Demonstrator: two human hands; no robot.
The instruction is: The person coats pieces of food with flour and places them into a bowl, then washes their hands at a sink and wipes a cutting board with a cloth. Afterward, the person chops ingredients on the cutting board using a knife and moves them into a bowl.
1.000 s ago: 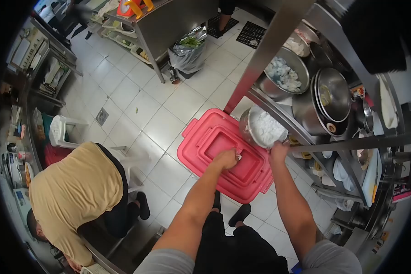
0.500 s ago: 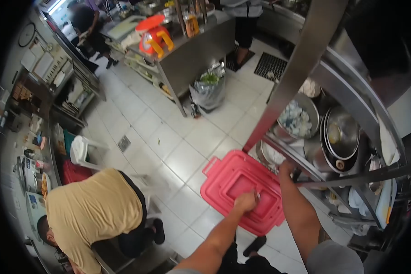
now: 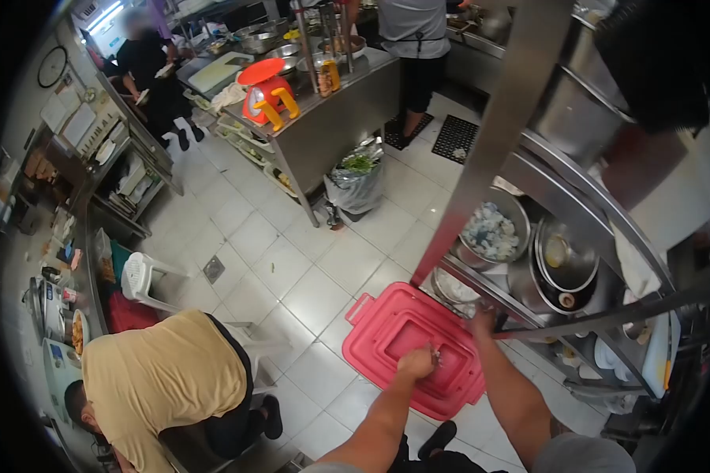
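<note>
Glare brightens the floor [image 3: 317, 298] within black-edged fisheye distortion.

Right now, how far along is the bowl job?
Looks done: bowl of white contents is at the rack, beside the red lid.
In hand: right hand at the bowl's edge, grip unclear; left hand over the lid.
Likely left: settling the bowl, clearing the right hand. Bowl's base is hidden.

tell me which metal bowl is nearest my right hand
The one with white contents, just beyond the edge of the pink lid. The bowl of bluish-white pieces and the stacked bowls are both farther from your right hand.
</note>
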